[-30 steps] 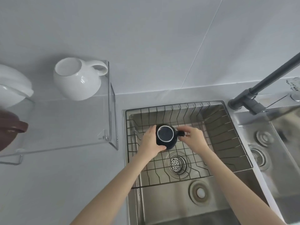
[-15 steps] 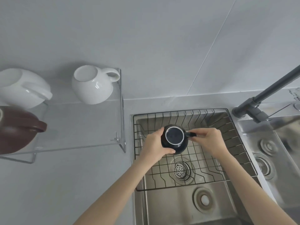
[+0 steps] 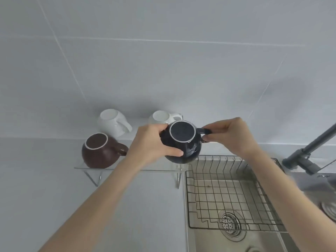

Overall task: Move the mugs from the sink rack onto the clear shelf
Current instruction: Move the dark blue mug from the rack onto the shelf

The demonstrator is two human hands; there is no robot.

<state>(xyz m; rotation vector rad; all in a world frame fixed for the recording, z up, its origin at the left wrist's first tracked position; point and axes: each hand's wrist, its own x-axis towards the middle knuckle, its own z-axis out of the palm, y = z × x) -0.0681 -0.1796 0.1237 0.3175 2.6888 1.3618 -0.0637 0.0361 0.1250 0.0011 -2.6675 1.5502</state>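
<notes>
I hold a dark navy mug upside down in the air, over the right end of the clear shelf. My left hand wraps its round body from the left. My right hand pinches its handle on the right. Three mugs stand upside down on the shelf: a brown mug at the front left, a white mug behind it, and a second white mug partly hidden behind the navy one. The wire sink rack below right holds no mugs.
The rack sits in a steel sink with a round drain strainer. A dark grey faucet rises at the right edge. Grey countertop spreads left of the sink, with a tiled wall behind.
Both hands have lifted the navy mug out of the sink rack and carried it up and left to the shelf's right end. The view has shifted, so all three shelf mugs show.
</notes>
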